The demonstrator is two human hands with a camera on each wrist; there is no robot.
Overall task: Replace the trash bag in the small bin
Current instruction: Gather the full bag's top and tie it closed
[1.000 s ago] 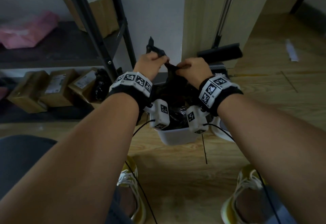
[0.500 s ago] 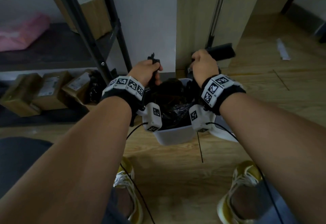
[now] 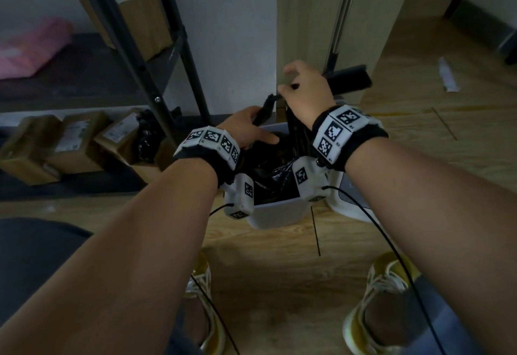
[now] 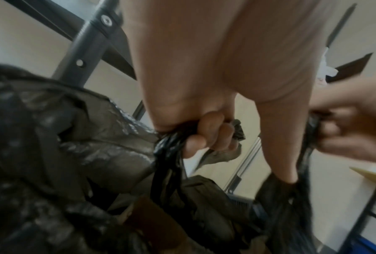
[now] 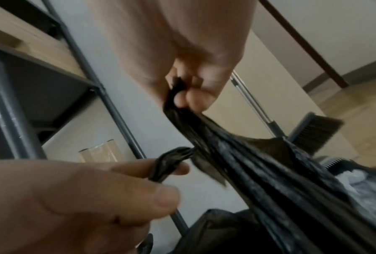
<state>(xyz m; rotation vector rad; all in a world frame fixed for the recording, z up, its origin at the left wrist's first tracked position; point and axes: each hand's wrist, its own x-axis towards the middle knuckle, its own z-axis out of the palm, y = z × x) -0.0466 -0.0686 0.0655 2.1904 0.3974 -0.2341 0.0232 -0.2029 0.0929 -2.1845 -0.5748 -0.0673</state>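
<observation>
Both hands are pinching bunched bag (image 3: 268,175) ends: right hand (image 3: 303,88) higher, left hand (image 3: 246,128) lower, bin (image 3: 277,212) directly beneath.

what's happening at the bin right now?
A person crouches over the small white bin, which holds a full black trash bag. The left hand grips one gathered ear of the bag's top, and the right hand pinches another and holds it higher. The bag sits in the bin, not tied shut.
</observation>
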